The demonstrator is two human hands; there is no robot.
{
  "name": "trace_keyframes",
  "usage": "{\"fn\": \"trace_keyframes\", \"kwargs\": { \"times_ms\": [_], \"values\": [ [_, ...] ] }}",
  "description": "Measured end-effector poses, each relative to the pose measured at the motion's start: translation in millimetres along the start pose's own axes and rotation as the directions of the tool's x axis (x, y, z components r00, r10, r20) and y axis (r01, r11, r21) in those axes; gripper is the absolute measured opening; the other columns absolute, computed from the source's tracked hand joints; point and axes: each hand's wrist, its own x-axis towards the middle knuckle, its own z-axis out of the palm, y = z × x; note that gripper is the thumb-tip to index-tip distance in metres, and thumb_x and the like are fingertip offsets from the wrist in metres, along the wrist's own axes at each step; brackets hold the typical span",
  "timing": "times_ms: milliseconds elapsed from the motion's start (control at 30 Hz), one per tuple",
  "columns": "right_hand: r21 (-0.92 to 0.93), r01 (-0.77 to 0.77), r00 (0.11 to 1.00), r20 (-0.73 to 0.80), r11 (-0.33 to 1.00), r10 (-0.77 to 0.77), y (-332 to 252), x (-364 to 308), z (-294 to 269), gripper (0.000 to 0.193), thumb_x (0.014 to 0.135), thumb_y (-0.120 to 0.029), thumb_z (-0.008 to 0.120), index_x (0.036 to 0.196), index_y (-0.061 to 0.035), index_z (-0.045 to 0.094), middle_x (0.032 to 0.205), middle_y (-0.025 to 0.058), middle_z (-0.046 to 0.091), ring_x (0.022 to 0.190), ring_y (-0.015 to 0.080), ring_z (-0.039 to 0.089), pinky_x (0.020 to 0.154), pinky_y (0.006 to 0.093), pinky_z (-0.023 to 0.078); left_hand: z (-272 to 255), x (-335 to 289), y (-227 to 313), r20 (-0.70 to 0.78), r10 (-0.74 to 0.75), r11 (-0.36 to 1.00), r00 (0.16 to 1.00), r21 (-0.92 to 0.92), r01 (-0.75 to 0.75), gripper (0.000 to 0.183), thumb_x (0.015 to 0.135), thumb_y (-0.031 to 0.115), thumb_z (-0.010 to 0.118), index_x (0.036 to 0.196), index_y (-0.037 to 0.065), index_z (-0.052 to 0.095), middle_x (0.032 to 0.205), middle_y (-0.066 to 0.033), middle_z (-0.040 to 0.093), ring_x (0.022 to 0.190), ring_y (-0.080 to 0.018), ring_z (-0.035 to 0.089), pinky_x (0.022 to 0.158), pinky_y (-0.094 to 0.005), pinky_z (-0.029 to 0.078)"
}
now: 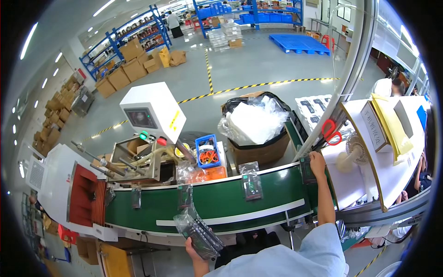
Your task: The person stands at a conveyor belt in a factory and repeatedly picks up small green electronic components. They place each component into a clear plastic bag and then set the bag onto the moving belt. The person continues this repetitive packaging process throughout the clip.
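My left hand [192, 250] is closed around a stack of clear-bagged dark flat packs [201, 236], held over the near edge of the green conveyor belt [224, 199]. At the belt's right end, my right hand [317, 163] has its fingers closed on the upper edge of one bagged dark pack [306, 172]. Between my hands, another bagged pack [252, 185] lies on the belt. Farther left are a bagged pack [185, 196] and a smaller one [136, 197]. What is inside the bags is too small to make out.
A white machine with red curtain strips [85, 196] stands at the belt's left end. Behind the belt are a white control box [159, 111], a blue bin [207, 141] and a lined carton [260, 154]. Red scissors [330, 132] hang beside a metal post; a small fan [355, 150] stands right.
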Motion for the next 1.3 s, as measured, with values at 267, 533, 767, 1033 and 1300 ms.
{"fn": "trace_keyframes", "kwargs": {
  "times_ms": [267,533,767,1033,1300],
  "values": [
    [-0.131,-0.015,1.000,0.019,0.991,0.018,39.5,15.7,46.2,0.012,0.080,-0.014,0.051,0.080,-0.0042,0.059,0.077,0.0191,0.058,0.077,0.0374,0.055,0.068,0.0461,0.042,-6.5,-1.7,-1.1,-0.023,-0.051,0.998,0.998,-0.025,0.050,0.055,0.074,0.043,0.051,0.110,0.002,0.050,0.096,-0.0165,0.059,0.084,-0.0308,0.060,0.072,-0.0450,0.051],
    [-0.014,-0.090,0.995,-0.033,0.996,0.090,66.7,-6.8,151.7,0.024,0.078,-0.023,0.052,0.080,-0.0032,0.064,0.080,0.0267,0.055,0.081,0.0422,0.052,0.074,0.0465,0.041,-7.9,-7.4,-3.3,-0.025,-0.081,0.988,0.996,-0.136,0.077,0.046,0.075,0.033,0.053,0.108,0.001,0.052,0.100,-0.0159,0.059,0.088,-0.0302,0.059,0.077,-0.0431,0.049],
    [0.054,-0.041,0.999,-0.028,0.998,0.042,24.4,-36.9,180.3,0.022,0.078,-0.021,0.050,0.080,-0.0025,0.062,0.081,0.0217,0.057,0.080,0.0379,0.053,0.072,0.0441,0.042,-17.8,-14.9,-4.5,-0.106,-0.101,0.995,0.989,-0.030,0.099,0.043,0.075,0.028,0.056,0.107,0.000,0.052,0.096,-0.0145,0.061,0.084,-0.0271,0.061,0.075,-0.0389,0.050],
    [0.115,-0.062,0.986,0.162,0.991,0.043,-54.2,-63.0,167.0,0.025,0.081,-0.027,0.054,0.088,-0.0024,0.059,0.085,0.0175,0.056,0.081,0.0331,0.054,0.073,0.0412,0.042,-17.0,-25.1,5.5,-0.036,-0.192,0.981,0.981,-0.015,0.192,0.041,0.078,0.026,0.054,0.108,-0.001,0.051,0.097,-0.0150,0.061,0.085,-0.0248,0.061,0.076,-0.0370,0.050],
    [0.035,0.076,0.993,0.082,0.996,-0.079,-101.3,-83.4,137.2,0.031,0.084,-0.026,0.052,0.102,-0.0016,0.055,0.091,0.0143,0.056,0.087,0.0267,0.053,0.078,0.0361,0.042,-29.7,-26.4,3.7,-0.080,-0.162,0.984,0.984,0.066,0.167,0.040,0.078,0.026,0.053,0.108,-0.001,0.051,0.096,-0.0148,0.060,0.085,-0.0255,0.061,0.076,-0.0376,0.050]
  ]
}}
